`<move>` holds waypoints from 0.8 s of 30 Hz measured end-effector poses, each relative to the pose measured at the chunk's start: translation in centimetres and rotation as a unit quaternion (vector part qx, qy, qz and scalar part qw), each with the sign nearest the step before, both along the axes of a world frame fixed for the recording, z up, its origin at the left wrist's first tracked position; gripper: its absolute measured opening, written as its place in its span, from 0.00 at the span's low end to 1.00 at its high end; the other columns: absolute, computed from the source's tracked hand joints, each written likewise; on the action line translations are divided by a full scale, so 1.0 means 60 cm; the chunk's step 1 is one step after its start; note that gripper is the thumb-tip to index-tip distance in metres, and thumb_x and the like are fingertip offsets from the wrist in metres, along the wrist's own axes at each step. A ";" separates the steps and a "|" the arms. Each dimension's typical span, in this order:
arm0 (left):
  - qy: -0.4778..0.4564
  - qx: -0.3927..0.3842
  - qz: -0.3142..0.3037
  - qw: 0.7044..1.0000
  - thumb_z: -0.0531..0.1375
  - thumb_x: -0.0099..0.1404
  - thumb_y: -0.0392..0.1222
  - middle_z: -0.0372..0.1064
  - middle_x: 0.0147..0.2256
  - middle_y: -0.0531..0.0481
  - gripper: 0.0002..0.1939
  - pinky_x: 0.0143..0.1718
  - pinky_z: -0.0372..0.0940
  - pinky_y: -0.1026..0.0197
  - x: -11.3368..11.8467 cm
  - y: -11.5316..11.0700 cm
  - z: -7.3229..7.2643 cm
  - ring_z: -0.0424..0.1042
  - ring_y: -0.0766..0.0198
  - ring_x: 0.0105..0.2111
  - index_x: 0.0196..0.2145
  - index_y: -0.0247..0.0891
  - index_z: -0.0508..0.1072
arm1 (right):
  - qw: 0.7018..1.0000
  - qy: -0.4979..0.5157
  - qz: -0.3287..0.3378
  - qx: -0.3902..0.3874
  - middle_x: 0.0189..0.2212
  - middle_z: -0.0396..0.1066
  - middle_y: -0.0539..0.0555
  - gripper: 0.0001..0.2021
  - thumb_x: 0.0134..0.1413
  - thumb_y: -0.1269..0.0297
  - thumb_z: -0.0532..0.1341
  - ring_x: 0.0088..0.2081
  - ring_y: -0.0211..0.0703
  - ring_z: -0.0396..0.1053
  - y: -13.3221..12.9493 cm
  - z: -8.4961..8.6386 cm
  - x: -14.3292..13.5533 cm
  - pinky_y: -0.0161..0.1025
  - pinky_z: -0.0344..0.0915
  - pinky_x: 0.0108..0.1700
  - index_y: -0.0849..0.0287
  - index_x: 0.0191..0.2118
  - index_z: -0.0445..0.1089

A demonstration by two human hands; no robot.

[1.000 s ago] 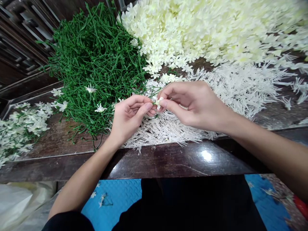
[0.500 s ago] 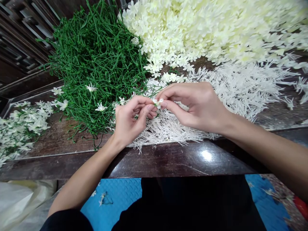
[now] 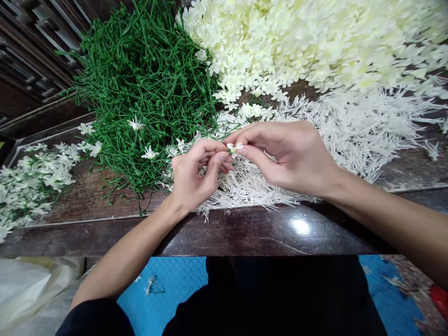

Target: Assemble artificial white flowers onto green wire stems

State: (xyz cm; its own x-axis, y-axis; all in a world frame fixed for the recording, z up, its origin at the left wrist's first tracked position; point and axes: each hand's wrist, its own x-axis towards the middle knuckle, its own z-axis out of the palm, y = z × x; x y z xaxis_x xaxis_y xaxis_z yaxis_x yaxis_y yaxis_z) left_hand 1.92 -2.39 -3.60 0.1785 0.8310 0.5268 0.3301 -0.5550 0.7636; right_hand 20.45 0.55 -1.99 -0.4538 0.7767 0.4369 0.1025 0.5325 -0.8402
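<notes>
Between my two hands is a small white artificial flower [image 3: 234,148] with a bit of green at its base. My left hand [image 3: 200,172] pinches it from the left, thumb against fingers, and a green stem runs close behind the fingertips. From the right, my right hand [image 3: 283,156] grips the petals between thumb and forefinger. Both hands hover over a heap of thin white stamens [image 3: 245,186]. Behind my left hand rises a tangled pile of green plastic stems [image 3: 147,88]. The fingers hide part of the flower.
A large mound of loose cream petals [image 3: 280,42] covers the back right. Assembled white flowers [image 3: 38,179] lie at the far left. The dark wooden bench edge [image 3: 252,233] runs in front of me, above a blue floor mat [image 3: 182,280]. A pale sack [image 3: 31,289] sits lower left.
The view has shifted slightly, so things on the bench appear a little to the right. Both hands keep their pinch on the flower, with only slight finger movement.
</notes>
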 end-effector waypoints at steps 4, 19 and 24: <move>-0.001 0.001 0.000 1.000 0.59 0.69 0.35 0.77 0.27 0.54 0.01 0.26 0.76 0.70 0.001 0.001 -0.003 0.78 0.70 0.24 0.37 0.38 0.71 | 1.000 -0.010 0.005 0.002 0.38 0.78 0.53 0.06 0.59 0.67 0.62 0.42 0.52 0.76 0.000 -0.001 0.001 0.55 0.76 0.47 0.50 0.33 0.74; -0.007 0.000 -0.010 1.000 0.60 0.69 0.34 0.76 0.27 0.54 0.02 0.26 0.76 0.68 -0.002 -0.002 -0.007 0.77 0.70 0.24 0.39 0.38 0.71 | 0.999 -0.039 0.002 0.026 0.34 0.78 0.54 0.07 0.59 0.67 0.61 0.40 0.53 0.76 -0.001 0.002 0.001 0.57 0.76 0.44 0.51 0.32 0.74; -0.004 0.005 -0.013 1.000 0.60 0.69 0.36 0.76 0.26 0.54 0.01 0.25 0.75 0.69 0.000 -0.002 -0.003 0.77 0.70 0.23 0.37 0.38 0.71 | 0.999 -0.040 -0.001 0.000 0.33 0.77 0.53 0.07 0.59 0.65 0.61 0.42 0.54 0.76 -0.002 0.004 0.001 0.58 0.76 0.44 0.49 0.32 0.75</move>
